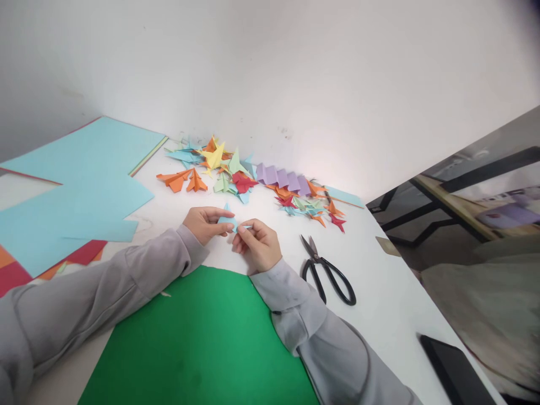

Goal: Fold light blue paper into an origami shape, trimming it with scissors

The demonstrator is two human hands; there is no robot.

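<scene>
A small piece of folded light-blue paper [228, 221] is held up between my two hands, above the white table. My left hand [206, 223] pinches its left side between thumb and fingers. On the other side, my right hand [259, 243] grips the right edge with thumb and forefinger. Part of the paper is hidden behind my fingers. Just beyond lie orange folded paper planes [196, 181] and a heap of folded paper figures, among them a yellow one [214, 156] and a red one [243, 183].
A green sheet [202, 343] lies under my forearms. Black-handled scissors [324, 270] rest partly spread to the right, with a dark phone [458, 371] near the table's edge. Light-blue sheets [97, 146] are stacked at left. A pleated purple paper [282, 178] sits by the wall.
</scene>
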